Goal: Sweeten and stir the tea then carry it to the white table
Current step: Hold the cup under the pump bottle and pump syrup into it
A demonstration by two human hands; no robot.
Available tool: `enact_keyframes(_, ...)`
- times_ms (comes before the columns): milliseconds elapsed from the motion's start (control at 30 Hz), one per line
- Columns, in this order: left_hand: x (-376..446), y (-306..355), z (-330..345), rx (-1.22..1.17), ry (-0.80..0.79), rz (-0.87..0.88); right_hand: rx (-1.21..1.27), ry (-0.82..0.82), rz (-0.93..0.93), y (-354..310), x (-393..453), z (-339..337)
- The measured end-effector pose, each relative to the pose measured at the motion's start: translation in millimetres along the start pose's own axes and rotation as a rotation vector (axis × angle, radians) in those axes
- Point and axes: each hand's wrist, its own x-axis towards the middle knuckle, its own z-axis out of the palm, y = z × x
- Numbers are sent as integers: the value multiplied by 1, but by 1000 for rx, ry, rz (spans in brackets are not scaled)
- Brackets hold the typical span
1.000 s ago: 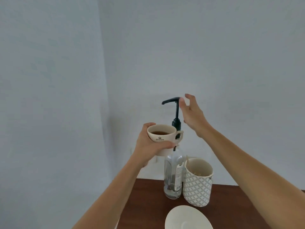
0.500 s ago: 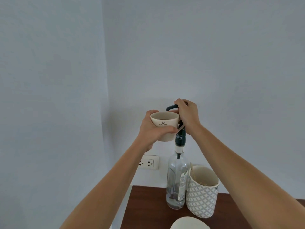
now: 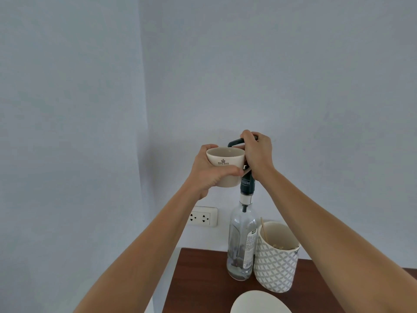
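Left hand (image 3: 211,175) has its grip wrapped round the cup (image 3: 225,166) beneath the spout; right hand (image 3: 257,154) clenches the pump head (image 3: 234,142).

Two bare forearms, no sleeves; hands (image 3: 212,175) bare: no rings, watch, gloves.
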Motion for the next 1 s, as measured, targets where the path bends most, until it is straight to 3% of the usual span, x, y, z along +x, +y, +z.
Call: enact_keyframes(1000, -1, 11, 3, 6, -30, -20, -85, -18, -5, -7, 3, -5)
